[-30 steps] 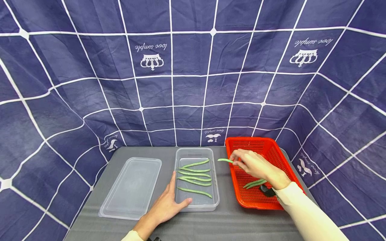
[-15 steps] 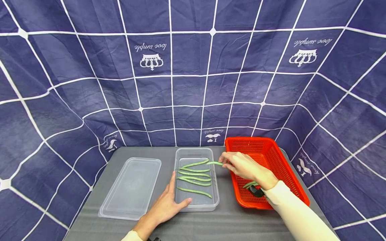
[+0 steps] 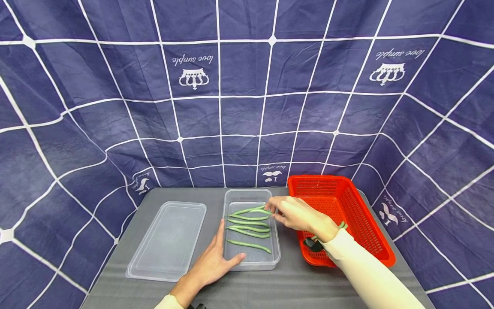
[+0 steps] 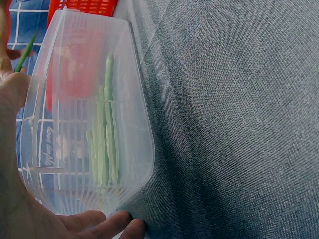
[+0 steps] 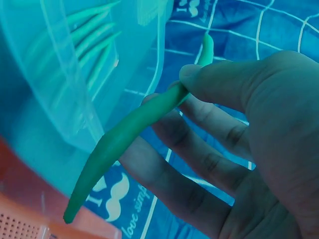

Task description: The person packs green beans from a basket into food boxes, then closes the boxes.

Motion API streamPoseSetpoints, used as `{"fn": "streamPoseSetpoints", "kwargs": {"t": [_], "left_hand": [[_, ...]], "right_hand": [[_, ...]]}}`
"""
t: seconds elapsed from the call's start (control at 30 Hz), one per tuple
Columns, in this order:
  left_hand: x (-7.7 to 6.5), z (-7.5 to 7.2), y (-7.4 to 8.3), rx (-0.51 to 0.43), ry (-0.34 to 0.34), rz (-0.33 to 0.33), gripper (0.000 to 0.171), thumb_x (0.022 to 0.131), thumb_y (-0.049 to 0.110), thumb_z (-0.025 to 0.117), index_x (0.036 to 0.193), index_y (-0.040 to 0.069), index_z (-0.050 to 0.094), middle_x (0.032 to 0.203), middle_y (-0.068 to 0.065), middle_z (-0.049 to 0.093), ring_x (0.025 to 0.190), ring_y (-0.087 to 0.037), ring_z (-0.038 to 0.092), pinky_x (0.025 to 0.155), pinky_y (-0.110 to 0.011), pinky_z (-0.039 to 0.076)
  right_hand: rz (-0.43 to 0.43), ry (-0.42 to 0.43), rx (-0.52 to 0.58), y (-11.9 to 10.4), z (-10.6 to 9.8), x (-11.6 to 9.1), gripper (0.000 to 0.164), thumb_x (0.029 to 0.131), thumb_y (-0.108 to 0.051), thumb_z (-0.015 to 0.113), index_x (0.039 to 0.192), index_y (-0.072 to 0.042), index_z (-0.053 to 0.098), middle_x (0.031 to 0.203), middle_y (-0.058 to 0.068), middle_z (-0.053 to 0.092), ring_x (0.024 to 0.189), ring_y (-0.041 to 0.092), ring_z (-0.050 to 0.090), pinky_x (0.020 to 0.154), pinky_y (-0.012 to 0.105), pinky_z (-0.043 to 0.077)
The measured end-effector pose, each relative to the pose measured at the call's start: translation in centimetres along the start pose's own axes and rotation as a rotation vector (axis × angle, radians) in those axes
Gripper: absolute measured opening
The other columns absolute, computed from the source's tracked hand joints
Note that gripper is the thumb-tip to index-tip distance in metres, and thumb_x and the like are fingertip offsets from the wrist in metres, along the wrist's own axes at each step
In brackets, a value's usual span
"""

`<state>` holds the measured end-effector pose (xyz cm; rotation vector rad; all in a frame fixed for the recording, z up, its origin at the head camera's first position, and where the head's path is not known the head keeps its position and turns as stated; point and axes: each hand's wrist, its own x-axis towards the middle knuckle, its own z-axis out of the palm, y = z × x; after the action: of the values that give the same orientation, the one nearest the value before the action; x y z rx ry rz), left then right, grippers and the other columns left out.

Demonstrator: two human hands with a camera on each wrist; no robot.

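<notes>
My right hand (image 3: pixel 295 213) pinches a green bean (image 5: pixel 129 127) between thumb and fingers, above the right edge of a clear plastic container (image 3: pixel 252 261). Several green beans (image 3: pixel 248 246) lie crosswise on the container's floor, roughly side by side. Along the container's left side rests my left hand (image 3: pixel 216 262), its fingers straight and its thumb over the near rim. In the left wrist view the beans show through the container wall. A red basket (image 3: pixel 372 223) stands to the right, with a few green beans (image 3: pixel 342 225) partly hidden behind the right forearm.
A translucent lid (image 3: pixel 167 240) lies flat on the grey table (image 3: pixel 285 287), left of the container. Blue gridded cloth (image 3: pixel 247 111) hangs behind and along both sides. A black wrist device (image 3: pixel 313 243) hangs over the basket.
My right hand has carried the pinched bean leftward from over the basket to over the container's right edge. The left hand has stayed in place.
</notes>
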<state>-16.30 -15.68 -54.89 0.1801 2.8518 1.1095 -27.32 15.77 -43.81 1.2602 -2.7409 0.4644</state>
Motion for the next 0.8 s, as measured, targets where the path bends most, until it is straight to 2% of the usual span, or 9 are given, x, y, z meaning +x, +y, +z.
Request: {"fn": "streamPoseSetpoints", "kwargs": {"t": [0.13, 0.33, 0.57, 0.67, 0.8], "left_hand": [[0.0, 0.1, 0.0, 0.004, -0.003, -0.005, 0.137, 0.095, 0.073, 0.086, 0.19, 0.019, 0.002, 0.177, -0.031, 0.05, 0.15, -0.059, 0.065, 0.112, -0.075, 0.058], [0.1, 0.2, -0.1, 0.005, -0.014, -0.027, 0.136, 0.096, 0.073, 0.085, 0.19, 0.022, 0.001, 0.178, -0.031, 0.05, 0.15, -0.059, 0.064, 0.112, -0.076, 0.058], [0.1, 0.2, -0.2, 0.001, -0.025, -0.03, 0.137, 0.096, 0.073, 0.085, 0.19, 0.022, 0.0, 0.178, -0.032, 0.049, 0.149, -0.061, 0.064, 0.111, -0.077, 0.057], [0.2, 0.2, -0.2, -0.003, -0.029, -0.033, 0.136, 0.096, 0.072, 0.086, 0.19, 0.021, 0.0, 0.179, -0.033, 0.048, 0.148, -0.062, 0.064, 0.111, -0.077, 0.057], [0.2, 0.2, -0.2, -0.008, -0.032, -0.031, 0.137, 0.097, 0.072, 0.085, 0.19, 0.021, -0.001, 0.18, -0.033, 0.047, 0.15, -0.062, 0.063, 0.113, -0.077, 0.056]], "right_hand": [[-0.015, -0.019, 0.012, -0.6, 0.3, 0.7, 0.025, 0.104, -0.007, 0.086, 0.126, -0.016, 0.08, 0.111, -0.005, 0.085, 0.094, 0.007, 0.08, 0.078, 0.03, 0.063], [-0.02, -0.045, -0.003, -1.5, 0.9, 1.8, 0.027, 0.104, -0.01, 0.087, 0.129, -0.019, 0.081, 0.111, -0.009, 0.083, 0.097, 0.009, 0.079, 0.081, 0.032, 0.064], [-0.011, -0.068, 0.008, -2.3, 1.6, 2.7, 0.029, 0.105, -0.013, 0.087, 0.132, -0.021, 0.083, 0.121, -0.01, 0.083, 0.094, 0.011, 0.081, 0.079, 0.03, 0.062], [-0.014, -0.078, 0.006, -2.5, 2.0, 3.1, 0.028, 0.106, -0.015, 0.087, 0.133, -0.024, 0.083, 0.124, -0.011, 0.083, 0.091, 0.008, 0.079, 0.077, 0.028, 0.06], [-0.028, -0.085, 0.011, -2.7, 2.4, 3.6, 0.026, 0.106, -0.017, 0.086, 0.132, -0.024, 0.084, 0.118, -0.01, 0.082, 0.089, 0.007, 0.077, 0.073, 0.025, 0.057]]}}
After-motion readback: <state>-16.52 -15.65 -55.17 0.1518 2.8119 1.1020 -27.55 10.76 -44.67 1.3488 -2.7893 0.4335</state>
